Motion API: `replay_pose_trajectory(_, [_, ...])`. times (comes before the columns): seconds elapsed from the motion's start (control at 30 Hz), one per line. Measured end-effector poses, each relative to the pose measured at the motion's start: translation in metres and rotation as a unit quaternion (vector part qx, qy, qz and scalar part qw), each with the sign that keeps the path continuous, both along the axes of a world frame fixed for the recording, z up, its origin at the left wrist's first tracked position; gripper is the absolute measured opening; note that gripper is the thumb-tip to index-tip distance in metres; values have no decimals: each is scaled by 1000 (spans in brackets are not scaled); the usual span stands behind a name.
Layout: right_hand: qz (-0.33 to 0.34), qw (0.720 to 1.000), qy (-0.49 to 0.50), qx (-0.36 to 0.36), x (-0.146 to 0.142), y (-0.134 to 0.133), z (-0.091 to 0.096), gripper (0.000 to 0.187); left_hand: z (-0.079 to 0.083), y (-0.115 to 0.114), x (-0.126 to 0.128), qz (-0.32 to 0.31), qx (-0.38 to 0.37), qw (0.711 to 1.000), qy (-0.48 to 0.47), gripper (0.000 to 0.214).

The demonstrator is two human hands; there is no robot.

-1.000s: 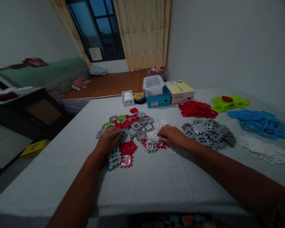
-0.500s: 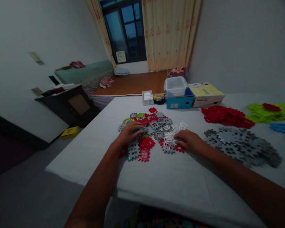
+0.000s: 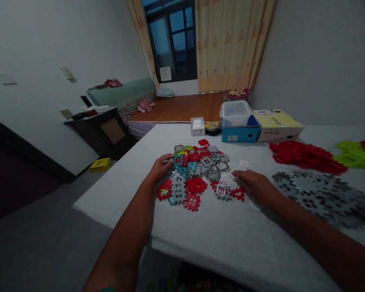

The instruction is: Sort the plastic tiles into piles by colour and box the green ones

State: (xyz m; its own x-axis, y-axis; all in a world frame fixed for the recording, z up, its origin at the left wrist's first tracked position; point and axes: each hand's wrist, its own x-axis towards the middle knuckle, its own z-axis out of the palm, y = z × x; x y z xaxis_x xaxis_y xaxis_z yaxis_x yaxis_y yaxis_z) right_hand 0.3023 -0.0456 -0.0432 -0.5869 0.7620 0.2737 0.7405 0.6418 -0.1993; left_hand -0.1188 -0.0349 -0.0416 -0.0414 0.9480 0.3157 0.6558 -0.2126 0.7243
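Observation:
A mixed pile of flat interlocking plastic tiles (image 3: 200,170), red, grey, white, green and blue, lies in the middle of the grey-covered table (image 3: 215,235). My left hand (image 3: 160,167) rests at the pile's left edge, its fingers curled around a pale piece that I cannot make out. My right hand (image 3: 255,185) lies palm down at the pile's right edge, fingers stretched over white tiles (image 3: 225,178). Both forearms reach in from the bottom of the view.
Sorted heaps lie to the right: red tiles (image 3: 304,156), grey tiles (image 3: 322,194), green tiles (image 3: 354,154). At the table's far edge stand a small white box (image 3: 197,126), a round tin (image 3: 213,128), a blue box (image 3: 240,133) under a clear tub (image 3: 235,112), and a yellow box (image 3: 276,121). A dark cabinet (image 3: 106,132) stands left.
The view has swung left, so the blue and white heaps are out of frame. My left hand has drawn back from on top of the pile to its left edge and curled.

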Motion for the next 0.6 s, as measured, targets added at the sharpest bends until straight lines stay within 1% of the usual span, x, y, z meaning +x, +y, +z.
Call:
replay_pose_trajectory(0.1, [-6,1000,25,15,0,-4,5,37,7,-5,6,-11,15,1000,-6,44])
replay_pose_trajectory(0.17, [-4,998,56,27,0,-6,14,34,12,-8,10,-44,22,999,4,41])
replay_pose_trajectory(0.23, [-19,996,86,32,5,-6,30,30,15,-10,14,-94,21,995,25,40])
replay_pose_trajectory(0.27, [-38,994,99,30,11,-5,40,28,16,-10,15,-114,19,993,38,41])
replay_pose_trajectory(0.33, [-94,988,122,33,33,-2,62,27,16,-11,16,-128,17,990,58,45])
replay_pose_trajectory(0.4, [-161,977,130,50,71,2,80,28,13,-10,13,-116,19,991,67,47])
replay_pose_trajectory(0.47, [-235,963,109,76,128,0,86,29,10,-5,8,-110,21,990,80,48])
replay_pose_trajectory(0.5, [-272,955,87,84,162,-4,84,31,9,-2,6,-106,21,991,80,48])
replay_pose_trajectory(0.53, [-308,944,64,96,198,-10,77,33,7,0,5,-100,22,992,79,47])
replay_pose_trajectory(0.6, [-364,924,27,115,268,-25,55,37,6,3,5,-82,25,993,77,47])
